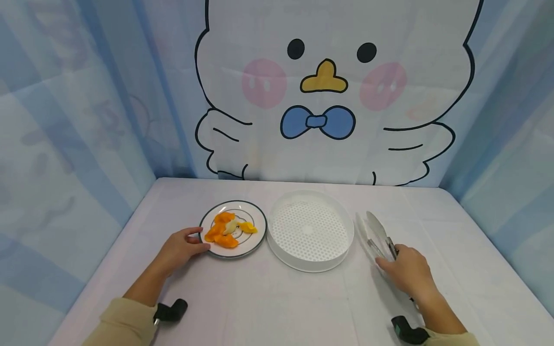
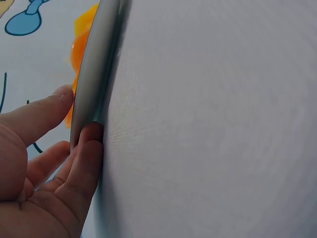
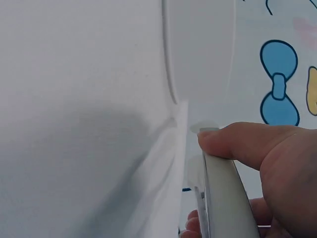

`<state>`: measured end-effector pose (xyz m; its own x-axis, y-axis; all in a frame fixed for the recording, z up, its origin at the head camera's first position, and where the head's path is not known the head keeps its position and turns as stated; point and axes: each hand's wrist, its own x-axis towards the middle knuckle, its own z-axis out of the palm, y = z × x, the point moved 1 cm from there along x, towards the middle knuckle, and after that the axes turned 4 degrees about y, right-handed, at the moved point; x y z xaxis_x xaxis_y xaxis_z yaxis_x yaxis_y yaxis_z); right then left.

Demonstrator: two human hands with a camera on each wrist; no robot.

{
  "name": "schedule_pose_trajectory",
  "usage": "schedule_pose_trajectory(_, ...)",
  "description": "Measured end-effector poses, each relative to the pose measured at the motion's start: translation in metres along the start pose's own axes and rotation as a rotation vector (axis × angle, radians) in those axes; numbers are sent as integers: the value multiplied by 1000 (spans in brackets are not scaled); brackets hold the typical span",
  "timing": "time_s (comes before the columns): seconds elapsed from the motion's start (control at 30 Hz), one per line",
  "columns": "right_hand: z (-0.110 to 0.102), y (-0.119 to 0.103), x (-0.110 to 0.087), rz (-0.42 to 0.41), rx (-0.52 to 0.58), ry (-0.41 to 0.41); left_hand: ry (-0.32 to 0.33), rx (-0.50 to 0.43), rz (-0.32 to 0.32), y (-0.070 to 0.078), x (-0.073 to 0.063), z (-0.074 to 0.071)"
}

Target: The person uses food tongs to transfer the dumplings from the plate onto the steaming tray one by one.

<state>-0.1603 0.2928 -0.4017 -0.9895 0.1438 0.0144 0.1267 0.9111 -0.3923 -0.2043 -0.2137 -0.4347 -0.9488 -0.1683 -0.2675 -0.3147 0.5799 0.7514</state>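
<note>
Tongs right of the white perforated tray need an even squeeze from the right hand pinching them, while the left hand, pinching the plate beside that tray by its rim, should keep the orange pieces steady.

Centred on one round white perforated tray: to its left stands one dark-rimmed plate, bearing one yellow piece, one pale piece and several overlapping orange pieces whose exact number cannot be told. To its right is one pair of metal tongs. Two hands show, one left hand left of the tray and one right hand right of it; nearer than the tray are two beige sleeves and two black wrist devices. Behind it, one cartoon figure has two eyes, one yellow beak and one blue bow tie.
</note>
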Motion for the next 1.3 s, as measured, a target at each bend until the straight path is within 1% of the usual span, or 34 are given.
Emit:
schedule_pose_trajectory(0.2,-10,-7,-3,-56,30,79,-5,0,0,3,0,1)
schedule_pose_trajectory(0.37,-13,-19,-1,-121,71,101,1,-4,-5,5,0,3)
schedule_pose_trajectory(0.47,-13,-29,-1,-168,86,92,8,-3,-8,5,0,4)
schedule_pose_trajectory(0.7,-12,-55,1,-305,86,82,12,-5,-11,4,1,5)
schedule_pose_trajectory(0.83,-11,-72,4,-357,65,68,11,-6,-13,2,2,5)
schedule_pose_trajectory(0.97,-10,-91,8,-408,33,28,8,-10,-16,0,3,5)
schedule_pose_trajectory(1.13,-6,-113,11,-462,-2,-21,9,-11,-19,2,3,5)
schedule_pose_trajectory(1.3,1,-130,14,-508,-32,-47,13,-12,-22,3,2,6)
